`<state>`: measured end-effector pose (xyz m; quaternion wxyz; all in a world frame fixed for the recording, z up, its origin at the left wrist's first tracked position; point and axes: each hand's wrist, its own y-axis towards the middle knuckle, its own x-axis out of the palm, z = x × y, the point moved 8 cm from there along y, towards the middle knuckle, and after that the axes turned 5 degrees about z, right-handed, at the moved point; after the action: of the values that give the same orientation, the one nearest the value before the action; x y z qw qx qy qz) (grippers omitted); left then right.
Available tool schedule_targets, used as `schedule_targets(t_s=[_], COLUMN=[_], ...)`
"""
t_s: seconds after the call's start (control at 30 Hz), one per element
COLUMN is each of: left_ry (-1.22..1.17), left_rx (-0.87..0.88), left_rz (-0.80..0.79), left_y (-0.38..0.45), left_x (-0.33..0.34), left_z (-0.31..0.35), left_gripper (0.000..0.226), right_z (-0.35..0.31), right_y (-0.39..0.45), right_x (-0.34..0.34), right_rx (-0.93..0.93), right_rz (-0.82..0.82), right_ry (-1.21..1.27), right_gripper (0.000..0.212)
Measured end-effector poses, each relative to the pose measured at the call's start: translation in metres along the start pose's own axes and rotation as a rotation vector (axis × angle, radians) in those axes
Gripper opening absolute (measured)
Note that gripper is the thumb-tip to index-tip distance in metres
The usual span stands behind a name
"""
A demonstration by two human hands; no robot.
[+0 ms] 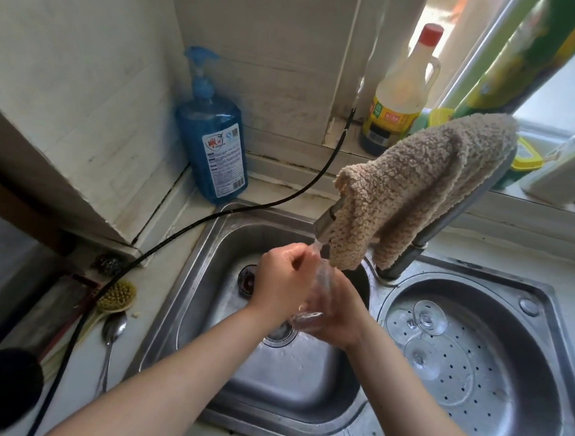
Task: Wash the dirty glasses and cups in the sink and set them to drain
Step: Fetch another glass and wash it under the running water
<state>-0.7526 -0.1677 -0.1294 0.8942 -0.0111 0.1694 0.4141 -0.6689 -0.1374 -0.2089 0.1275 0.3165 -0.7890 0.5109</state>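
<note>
Both hands met under the tap over the left basin. The right hand (336, 309) cupped a clear glass (314, 301) from below, fingers wrapped round it. The left hand (283, 279) was curled at the glass's upper end, fingers apparently at or inside the mouth; exact contact could not be told. A thin stream of water ran from the faucet (326, 220) onto the glass. A beige cloth (417, 189) hung draped over the faucet neck.

The steel sink (186, 289) had two basins. In the right, round basin a perforated drain tray (492, 385) held two stemmed glasses (429, 318) standing upside down, bases upward.

On the tabletop (159, 277) left of the sink lay a spoon (112, 335), a brush (117, 296) and a black cable (183, 231). A blue soap bottle (213, 134) stood in the tiled corner. A red-capped bottle (402, 93) stood on the window sill.
</note>
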Motion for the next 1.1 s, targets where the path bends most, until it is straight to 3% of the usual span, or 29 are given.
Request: schedule_targets(t_s=[0.03,0.1,0.17,0.27,0.37,0.47,0.53,0.63,0.7,0.77,0.93,1.03,1.1], left_ry=[-0.039,-0.044,-0.052,-0.195,-0.399,-0.521,-0.465,-0.261,-0.201,-0.187,-0.127,-0.148,-0.150], left_rx=[-0.021,-0.066,-0.162,-0.552,-0.922,-1.118,-1.073,-0.876,-0.786,-0.750,-0.654,-0.584,-0.421], left_rz=[0.015,0.046,0.073,0.100,-0.104,-0.284,-0.235,-0.087,-0.058,-0.063,-0.224,-0.302,-0.340], left_y=[0.001,0.000,-0.006,-0.017,-0.034,-0.050,-0.043,-0.026,-0.018,-0.013,-0.009,-0.015,-0.019], left_x=[-0.001,-0.003,-0.002,0.010,0.028,0.031,0.025,0.009,0.002,-0.002,-0.001,-0.002,-0.002], left_z=[-0.003,-0.010,-0.017,-0.036,-0.047,-0.051,-0.058,-0.059,-0.055,-0.049,-0.041,-0.047,-0.043], left_gripper=[0.046,0.050,0.052,0.032,0.022,0.022,0.026,0.027,0.031,0.031,0.030,0.041,0.056], right_z=[0.002,0.000,-0.009,-0.025,-0.039,-0.039,-0.038,-0.038,-0.026,-0.015,-0.032,-0.044,-0.050], right_y=[-0.005,-0.003,0.004,-0.005,-0.036,-0.042,-0.049,-0.073,-0.078,-0.076,-0.048,-0.044,-0.043], right_x=[0.005,0.009,-0.002,-0.013,-0.009,-0.007,0.002,0.019,0.033,0.036,0.030,0.031,0.027], right_rx=[0.023,-0.008,-0.163,-0.520,-0.848,-0.945,-0.996,-1.312,-1.479,-1.533,-1.298,-1.066,-0.907], right_rz=[-0.064,-0.033,0.165,0.434,0.438,0.367,0.307,0.352,0.260,0.202,0.141,0.081,0.094], right_ry=[0.059,0.095,-0.035,-0.222,-0.340,-0.461,-0.629,-1.136,-1.454,-1.677,-1.988,-1.850,-1.690], right_gripper=[0.029,0.046,0.062,0.023,0.033,0.026,0.028,0.037,0.030,0.023,0.013,0.016,0.015])
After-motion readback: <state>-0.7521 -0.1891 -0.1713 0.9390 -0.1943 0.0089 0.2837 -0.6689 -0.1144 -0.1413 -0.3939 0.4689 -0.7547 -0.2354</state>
